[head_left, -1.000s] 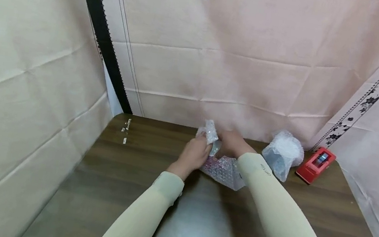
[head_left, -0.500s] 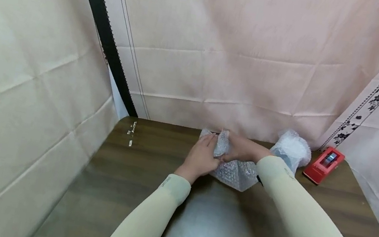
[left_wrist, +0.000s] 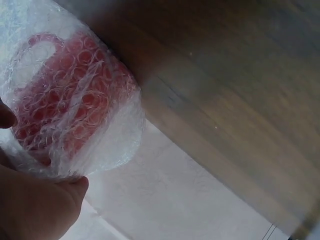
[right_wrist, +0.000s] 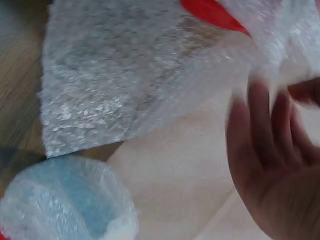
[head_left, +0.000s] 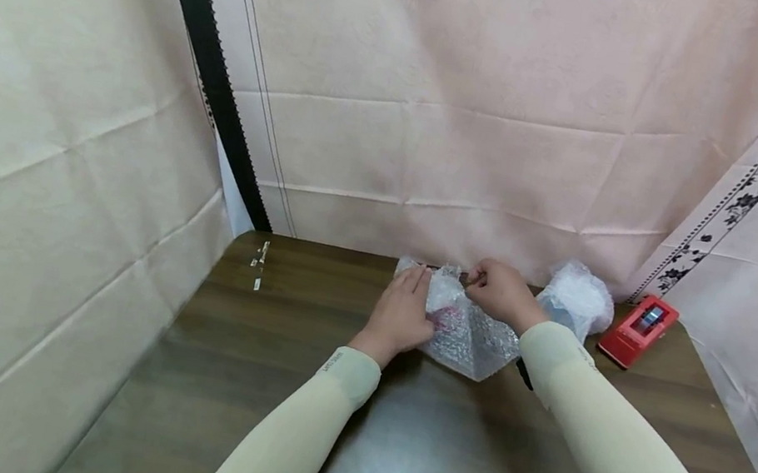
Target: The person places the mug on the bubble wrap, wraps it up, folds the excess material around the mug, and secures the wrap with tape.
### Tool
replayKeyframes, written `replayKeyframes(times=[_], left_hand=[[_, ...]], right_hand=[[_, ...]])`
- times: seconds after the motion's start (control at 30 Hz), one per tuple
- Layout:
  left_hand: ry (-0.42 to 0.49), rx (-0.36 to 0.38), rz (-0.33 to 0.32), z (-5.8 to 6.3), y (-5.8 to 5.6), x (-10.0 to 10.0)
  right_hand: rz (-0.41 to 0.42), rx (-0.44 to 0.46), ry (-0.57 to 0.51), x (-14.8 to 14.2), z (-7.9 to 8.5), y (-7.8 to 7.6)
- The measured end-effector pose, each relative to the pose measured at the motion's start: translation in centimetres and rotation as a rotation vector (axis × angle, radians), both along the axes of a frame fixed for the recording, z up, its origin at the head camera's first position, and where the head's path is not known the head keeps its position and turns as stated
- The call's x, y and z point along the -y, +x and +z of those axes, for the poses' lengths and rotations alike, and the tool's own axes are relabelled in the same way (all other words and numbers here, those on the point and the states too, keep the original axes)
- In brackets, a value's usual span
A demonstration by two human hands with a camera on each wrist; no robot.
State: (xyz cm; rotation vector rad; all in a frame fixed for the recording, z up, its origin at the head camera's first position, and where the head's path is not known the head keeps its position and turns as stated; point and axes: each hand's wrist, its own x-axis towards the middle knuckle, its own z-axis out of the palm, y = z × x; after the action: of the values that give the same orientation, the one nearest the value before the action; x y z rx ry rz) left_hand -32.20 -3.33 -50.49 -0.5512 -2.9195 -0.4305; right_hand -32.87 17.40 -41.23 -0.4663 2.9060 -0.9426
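Note:
A red mug [left_wrist: 75, 95], its loop handle showing through, lies in clear bubble wrap [head_left: 474, 346] near the table's far edge. My left hand [head_left: 400, 312] holds the wrapped mug at its left end; in the left wrist view the fingertips bend over the wrap's edge and the thumb lies on the near side. My right hand [head_left: 502, 292] hovers at the wrap's upper right, fingers loosely bent. Blurred in the right wrist view, it seems to hold nothing, just apart from the wrap. A loose flat corner of wrap spreads between the hands.
Behind my right hand stands a second bubble-wrapped bundle [head_left: 577, 297], bluish inside. Right of it lies a red tape dispenser [head_left: 639, 331]. Small white scraps [head_left: 259, 266] stick to the wooden table [head_left: 210, 376] at the far left. Cloth walls [head_left: 476, 161] enclose the table.
The flap of wrap is folded down over the mug. My right hand has let go of it and moved right. My left hand has shifted slightly right and flattened onto the wrap.

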Motion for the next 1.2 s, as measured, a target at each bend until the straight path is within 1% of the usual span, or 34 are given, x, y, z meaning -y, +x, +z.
replayKeyframes(times=[0.07,0.13,0.23,0.33,0.4,0.43,0.5,0.57,0.6,0.63,0.7,0.73,0.83,0.87,0.9,0.93,0.97,1.1,1.17,1.2], left_hand=[[-0.042,-0.019,0.002,-0.2,0.1,0.0],[-0.087,-0.034,0.008,-0.2,0.1,0.1],[-0.090,-0.040,0.018,0.1,0.0,0.2],[-0.074,-0.023,0.024,0.5,-0.2,0.3],[-0.016,0.011,0.017,0.5,-0.2,0.5],[0.033,0.034,0.012,0.5,-0.2,0.5],[0.156,0.078,0.003,0.7,-0.2,0.7],[0.294,0.123,0.005,0.8,-0.3,1.0],[0.339,0.138,0.004,1.0,-0.4,1.1],[0.365,0.145,0.005,1.0,-0.4,1.2],[0.362,0.151,-0.001,1.2,-0.7,1.2],[0.346,0.150,-0.007,1.2,-0.8,1.1],[0.287,0.136,-0.029,1.4,-1.2,0.8],[0.277,0.134,-0.034,1.5,-1.3,0.8],[0.278,0.131,-0.039,1.5,-1.4,0.7],[0.280,0.129,-0.046,1.5,-1.5,0.8],[0.286,0.125,-0.054,1.5,-1.6,0.9],[0.332,0.111,-0.111,1.5,-1.9,2.2],[0.325,0.108,-0.153,1.5,-2.1,3.3],[0.316,0.113,-0.175,1.6,-2.1,3.8]], right_hand=[[-0.027,-0.008,-0.002,0.3,-0.3,0.4],[-0.037,-0.011,0.002,1.1,-0.4,0.8],[-0.043,0.008,0.039,2.5,-0.5,0.9],[-0.054,0.055,0.008,2.9,-0.9,0.6],[-0.089,0.125,-0.050,2.6,-1.2,0.6],[-0.109,0.162,-0.079,2.4,-1.3,0.5],[-0.154,0.224,-0.116,2.1,-1.6,0.6],[-0.189,0.255,-0.116,1.9,-1.7,0.6],[-0.196,0.245,-0.103,1.9,-1.9,0.6],[-0.195,0.215,-0.082,1.9,-2.1,0.5],[-0.165,0.115,-0.023,1.8,-2.5,0.6],[-0.129,0.045,0.014,1.7,-2.7,0.7],[0.009,-0.213,0.172,1.4,-3.3,0.9],[0.050,-0.274,0.218,1.2,-3.5,1.0],[0.086,-0.317,0.254,1.1,-3.6,1.0],[0.108,-0.337,0.276,0.9,-3.6,1.0],[0.117,-0.334,0.285,0.8,-3.7,1.0],[0.104,-0.165,0.209,0.7,-3.7,0.8],[0.093,-0.108,0.190,0.8,-3.9,0.7],[0.089,-0.094,0.191,0.9,-4.0,0.6]])
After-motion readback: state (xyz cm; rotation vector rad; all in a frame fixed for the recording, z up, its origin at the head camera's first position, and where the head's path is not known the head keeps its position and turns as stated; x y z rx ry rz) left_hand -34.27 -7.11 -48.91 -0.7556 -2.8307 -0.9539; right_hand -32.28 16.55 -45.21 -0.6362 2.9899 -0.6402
